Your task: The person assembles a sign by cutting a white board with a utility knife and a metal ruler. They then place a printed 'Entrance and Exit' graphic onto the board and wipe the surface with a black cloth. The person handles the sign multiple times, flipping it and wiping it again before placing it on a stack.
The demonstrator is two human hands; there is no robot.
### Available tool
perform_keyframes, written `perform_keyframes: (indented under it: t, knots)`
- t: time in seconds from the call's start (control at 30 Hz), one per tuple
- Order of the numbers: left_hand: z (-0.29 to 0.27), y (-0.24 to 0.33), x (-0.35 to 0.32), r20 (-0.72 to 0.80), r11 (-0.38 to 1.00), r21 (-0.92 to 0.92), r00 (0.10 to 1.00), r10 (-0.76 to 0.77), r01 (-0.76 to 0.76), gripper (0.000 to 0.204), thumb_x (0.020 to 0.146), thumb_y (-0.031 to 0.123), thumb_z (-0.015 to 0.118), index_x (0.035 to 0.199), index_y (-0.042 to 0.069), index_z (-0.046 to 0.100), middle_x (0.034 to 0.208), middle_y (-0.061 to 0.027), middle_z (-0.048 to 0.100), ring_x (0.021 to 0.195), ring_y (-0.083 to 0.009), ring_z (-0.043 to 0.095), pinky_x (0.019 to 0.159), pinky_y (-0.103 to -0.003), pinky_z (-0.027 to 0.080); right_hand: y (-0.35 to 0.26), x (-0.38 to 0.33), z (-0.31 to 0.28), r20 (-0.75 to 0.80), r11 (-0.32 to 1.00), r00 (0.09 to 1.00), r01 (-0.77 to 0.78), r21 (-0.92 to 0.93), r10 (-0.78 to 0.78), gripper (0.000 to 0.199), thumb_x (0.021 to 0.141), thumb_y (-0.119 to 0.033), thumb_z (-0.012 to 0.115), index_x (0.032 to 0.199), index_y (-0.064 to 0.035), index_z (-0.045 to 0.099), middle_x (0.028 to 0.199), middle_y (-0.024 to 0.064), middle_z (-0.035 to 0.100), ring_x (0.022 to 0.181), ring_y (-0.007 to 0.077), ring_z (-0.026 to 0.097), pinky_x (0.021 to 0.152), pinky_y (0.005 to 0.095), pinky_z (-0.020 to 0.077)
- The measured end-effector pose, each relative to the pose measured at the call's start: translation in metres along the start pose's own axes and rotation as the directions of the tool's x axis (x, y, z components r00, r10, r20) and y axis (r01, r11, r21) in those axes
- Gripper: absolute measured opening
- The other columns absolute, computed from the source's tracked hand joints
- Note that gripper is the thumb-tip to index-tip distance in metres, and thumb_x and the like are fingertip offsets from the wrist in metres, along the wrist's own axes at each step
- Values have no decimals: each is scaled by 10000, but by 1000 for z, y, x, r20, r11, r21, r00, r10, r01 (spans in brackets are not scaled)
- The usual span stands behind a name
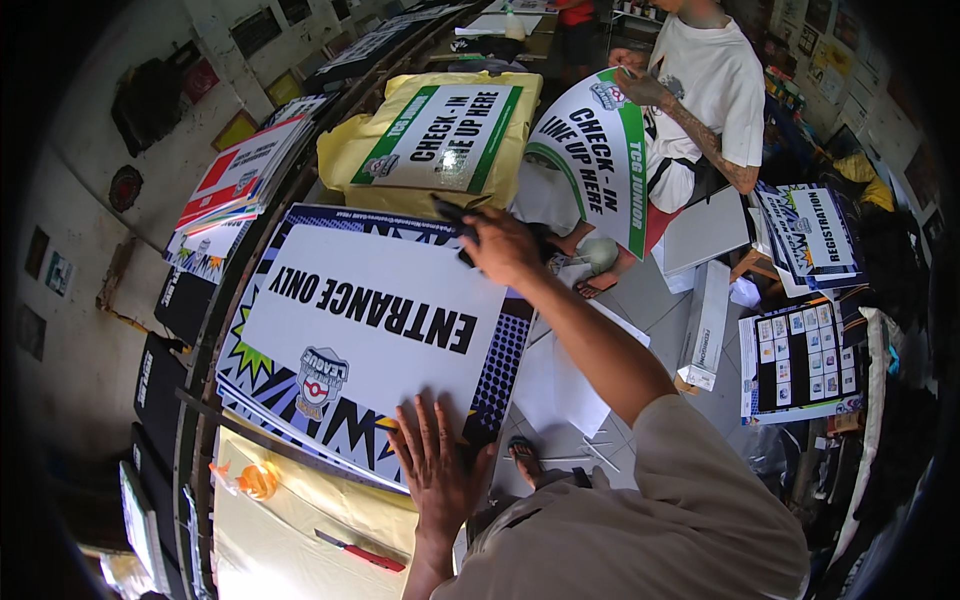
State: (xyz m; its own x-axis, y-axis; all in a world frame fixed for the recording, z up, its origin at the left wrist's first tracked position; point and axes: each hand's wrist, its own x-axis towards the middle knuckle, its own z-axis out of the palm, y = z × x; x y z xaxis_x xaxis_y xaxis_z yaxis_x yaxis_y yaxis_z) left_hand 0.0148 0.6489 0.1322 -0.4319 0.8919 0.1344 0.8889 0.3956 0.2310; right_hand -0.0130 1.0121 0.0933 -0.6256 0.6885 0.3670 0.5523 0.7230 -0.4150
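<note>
A large printed sign board (340, 300), white in the middle with a blue, black and green comic-style border, lies flat on the workbench. My left hand (436, 462) presses flat on its near corner, fingers spread. My right hand (500, 244) reaches across to the board's far corner and grips a dark tool (455, 215) there. Which kind of tool it is I cannot tell.
A second white and green sign (440, 135) lies on yellow wrapping beyond. Another person in a white shirt (715, 75) holds a similar curved sign (595, 155). A red-handled cutter (362, 551) and an orange object (257, 480) lie on yellow paper. Stacked prints (240, 175) sit at the left, boxes and sheets (800, 355) on the floor.
</note>
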Motion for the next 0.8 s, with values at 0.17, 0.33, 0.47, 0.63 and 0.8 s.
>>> perform_keyframes:
  t: [0.17,0.33,0.47,0.63,0.8]
  knots:
    - [-6,1,-2,17,998,-32,999,-44,45,969,935,563,647,1585,-71,307,1670,-304,226,1577,-502,92,1249,-653,74,86,-43,-56,90,852,855,-517,87,510,408,997,-357,647,1305,-92,680,1334,203,666,1181,416,654,1088,431,469]
    - [1,5,5,-35,997,-64,998,-49,46,971,917,547,692,1580,-63,330,1670,-286,251,1578,-494,100,1246,-657,85,188,-111,-45,200,478,813,-499,723,547,381,935,-138,625,1300,-80,717,1242,89,702,1118,235,648,1001,346,501]
    - [-1,3,3,8,996,17,996,-89,89,1010,909,617,657,1583,-59,328,1670,-279,251,1581,-478,110,1262,-634,86,139,-112,-78,414,459,814,-574,678,406,294,939,-164,580,1135,-116,794,1266,52,681,1208,203,591,1027,345,483]
    - [3,1,1,-18,998,13,998,-55,56,1014,914,628,654,1589,-49,319,1671,-277,254,1578,-483,118,1256,-641,100,104,-87,-86,460,300,700,-676,673,546,664,897,-459,715,1336,27,608,1354,128,632,1322,246,528,1080,339,421]
    - [2,2,1,-34,999,-35,999,-39,38,990,927,621,652,1591,-36,324,1665,-280,265,1572,-493,134,1246,-648,122,105,-57,-61,354,321,732,-607,727,582,899,837,-515,830,1362,149,528,1295,250,623,1213,282,582,995,364,485]
